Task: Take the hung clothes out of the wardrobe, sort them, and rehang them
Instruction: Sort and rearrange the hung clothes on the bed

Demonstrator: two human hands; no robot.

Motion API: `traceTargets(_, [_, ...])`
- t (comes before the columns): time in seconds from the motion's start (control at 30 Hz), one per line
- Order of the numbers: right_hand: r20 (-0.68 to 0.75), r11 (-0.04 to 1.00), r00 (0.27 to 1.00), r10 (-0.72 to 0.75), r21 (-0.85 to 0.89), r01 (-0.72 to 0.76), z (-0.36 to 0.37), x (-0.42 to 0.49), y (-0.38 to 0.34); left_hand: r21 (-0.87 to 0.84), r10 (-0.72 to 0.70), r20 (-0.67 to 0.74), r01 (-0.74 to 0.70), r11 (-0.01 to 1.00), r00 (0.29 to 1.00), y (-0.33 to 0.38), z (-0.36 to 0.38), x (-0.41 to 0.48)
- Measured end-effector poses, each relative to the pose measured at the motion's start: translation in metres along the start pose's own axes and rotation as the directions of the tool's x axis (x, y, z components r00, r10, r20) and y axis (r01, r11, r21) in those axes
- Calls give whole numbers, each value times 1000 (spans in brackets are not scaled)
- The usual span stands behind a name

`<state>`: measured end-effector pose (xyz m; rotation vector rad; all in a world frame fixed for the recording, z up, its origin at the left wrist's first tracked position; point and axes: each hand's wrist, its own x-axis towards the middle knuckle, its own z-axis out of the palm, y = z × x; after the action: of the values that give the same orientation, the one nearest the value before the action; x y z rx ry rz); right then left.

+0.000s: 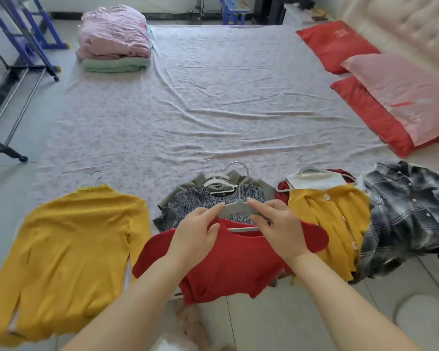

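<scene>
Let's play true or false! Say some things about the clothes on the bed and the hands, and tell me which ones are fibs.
1. The left hand and the right hand both hold the grey hanger. True.
2. The red top hangs on a rail. False: it lies at the near edge of the bed, under the hands.
3. The plaid shirt lies at the far left. False: it is at the far right, next to the yellow cardigan.
4. The yellow cardigan has buttons. True.
5. The folded pink bedding sits on top of the folded green bedding. True.
</scene>
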<state>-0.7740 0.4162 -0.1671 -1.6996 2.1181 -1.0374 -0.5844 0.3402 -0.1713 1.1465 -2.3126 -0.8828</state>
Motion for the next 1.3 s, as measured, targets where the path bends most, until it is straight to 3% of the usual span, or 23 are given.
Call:
traceTargets(0.5, [194, 989, 970, 150, -32, -147, 81, 146, 62, -35, -194, 105, 199, 979, 975, -96, 27, 143])
traceTargets(0.73, [287, 990, 947, 142, -57, -131, 135, 186, 105, 0, -303, 141, 306, 952, 943, -144, 57, 176])
traceTargets(0.9, [338, 964, 918, 208, -228, -134, 178, 216, 133, 56, -412, 163, 409, 911, 896, -171, 73, 196])
traceTargets(1.03, [463, 878, 807, 366, -460, -134, 205, 223, 147, 162, -534, 193, 510, 845, 823, -183, 82, 198])
traceTargets(1.17, [572, 911, 735, 363, -384, -151, 210, 199, 141, 234, -598, 233, 553, 800, 767, -185, 83, 184])
traceTargets(1.3, [637, 929, 696, 330, -351, -118, 202, 180, 127, 252, -614, 216, 564, 786, 759, -180, 71, 170])
